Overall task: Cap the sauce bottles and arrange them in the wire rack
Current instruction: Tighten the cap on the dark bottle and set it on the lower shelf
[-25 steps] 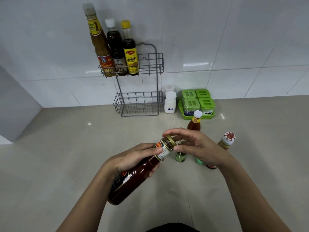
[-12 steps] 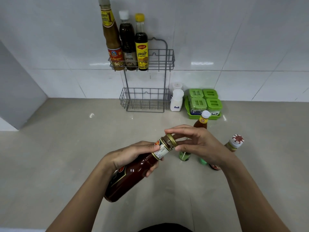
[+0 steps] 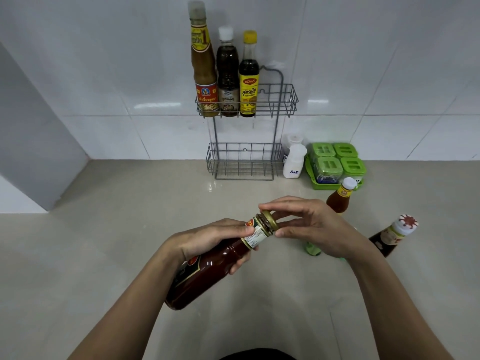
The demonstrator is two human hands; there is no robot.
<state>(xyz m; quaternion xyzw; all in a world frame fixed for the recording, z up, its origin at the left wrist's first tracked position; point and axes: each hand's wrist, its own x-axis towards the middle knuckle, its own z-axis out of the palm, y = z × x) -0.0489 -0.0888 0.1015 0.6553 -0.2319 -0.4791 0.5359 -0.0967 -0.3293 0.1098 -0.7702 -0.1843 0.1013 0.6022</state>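
Observation:
My left hand (image 3: 215, 237) grips a dark red sauce bottle (image 3: 205, 271) by its upper body, tilted with the neck pointing up and right. My right hand (image 3: 306, 224) pinches the gold cap (image 3: 270, 220) sitting on the bottle's mouth. A grey wire rack (image 3: 283, 100) hangs on the tiled wall; its top shelf holds three capped bottles (image 3: 226, 74) at the left, and its bottom shelf (image 3: 244, 162) is bare. An orange sauce bottle (image 3: 340, 196) and a dark bottle with a red-patterned white cap (image 3: 392, 235) stand on the counter to the right.
A white salt shaker (image 3: 293, 162) and a green tray of lidded green jars (image 3: 335, 165) stand right of the rack. A small green item (image 3: 313, 249) shows partly under my right hand. The beige counter (image 3: 104, 242) spreads to the left; a wall corner juts out far left.
Both hands stay on the bottle and cap while my right fingers shift around the cap. The view has swung so the rack sits more to the right and looks nearer.

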